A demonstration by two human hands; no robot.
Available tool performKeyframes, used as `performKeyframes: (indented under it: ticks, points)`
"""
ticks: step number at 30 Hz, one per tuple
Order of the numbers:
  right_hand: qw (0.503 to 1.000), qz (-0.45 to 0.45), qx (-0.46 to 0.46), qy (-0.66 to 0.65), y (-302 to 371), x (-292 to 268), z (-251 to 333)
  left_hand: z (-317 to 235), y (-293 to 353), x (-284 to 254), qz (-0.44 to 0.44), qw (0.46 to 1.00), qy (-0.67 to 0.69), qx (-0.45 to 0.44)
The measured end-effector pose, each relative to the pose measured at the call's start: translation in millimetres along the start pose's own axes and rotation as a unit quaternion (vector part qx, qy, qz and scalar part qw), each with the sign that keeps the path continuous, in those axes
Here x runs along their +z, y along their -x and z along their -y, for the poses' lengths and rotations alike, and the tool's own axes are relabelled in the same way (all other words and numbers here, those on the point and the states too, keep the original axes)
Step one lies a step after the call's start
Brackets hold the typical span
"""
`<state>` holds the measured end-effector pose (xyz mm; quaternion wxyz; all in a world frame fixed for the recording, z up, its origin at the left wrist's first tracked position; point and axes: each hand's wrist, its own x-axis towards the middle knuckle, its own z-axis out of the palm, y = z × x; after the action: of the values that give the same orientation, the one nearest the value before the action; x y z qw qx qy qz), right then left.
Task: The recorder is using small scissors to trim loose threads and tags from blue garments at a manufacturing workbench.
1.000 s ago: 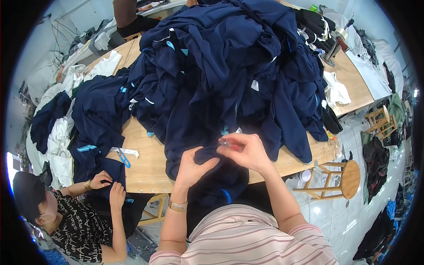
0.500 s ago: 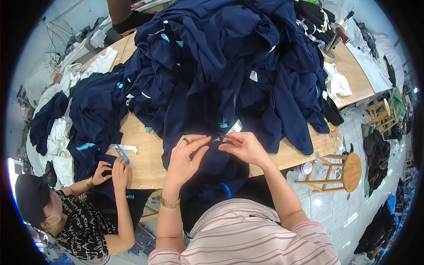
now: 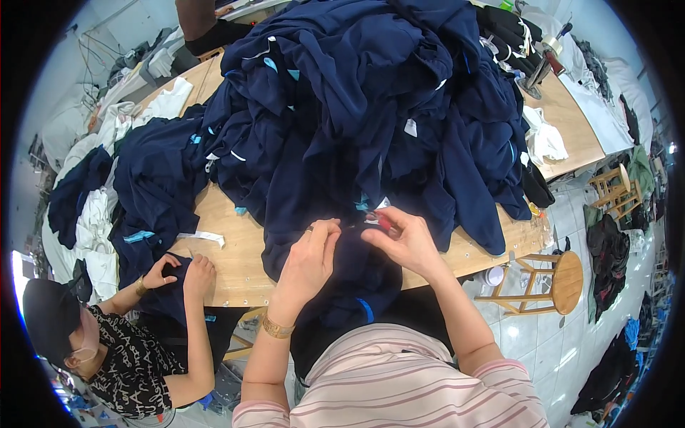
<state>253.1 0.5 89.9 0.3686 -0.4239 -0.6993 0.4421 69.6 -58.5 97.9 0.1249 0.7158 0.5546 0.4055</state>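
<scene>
My right hand point(image 3: 409, 244) grips small red-handled thread snips point(image 3: 386, 224) between thumb and fingers, their blades toward my left hand. Thumb and fingertips of my left hand point(image 3: 311, 258) are pressed together just left of the snips; whatever they pinch is too small to make out. Beneath both hands lies a navy garment point(image 3: 357, 265), hanging over the table's near edge, with a bright blue strip point(image 3: 365, 309) low on it. A white label point(image 3: 384, 203) shows partly behind the snips, near a light blue tag point(image 3: 362, 203).
A large heap of navy garments point(image 3: 342, 93) covers the middle of the wooden table point(image 3: 228, 267). At left, a co-worker point(image 3: 128, 349) handles navy cloth. White fabric point(image 3: 96, 228) lies at far left. A wooden stool point(image 3: 568, 283) stands at right; a metal tool point(image 3: 536, 75) sits at back right.
My left thumb and fingers have closed together. The snips in my right hand have turned and shifted slightly right. The co-worker's blue snips no longer show clearly.
</scene>
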Motion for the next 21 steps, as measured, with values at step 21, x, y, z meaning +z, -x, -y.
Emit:
performKeyframes:
  ticks: [21]
  points:
    - [0.889, 0.117, -0.234, 0.376, -15.4, -15.6, 10.8, 0.4, -0.7, -1.4, 0.035, 0.996, 0.029, -0.075]
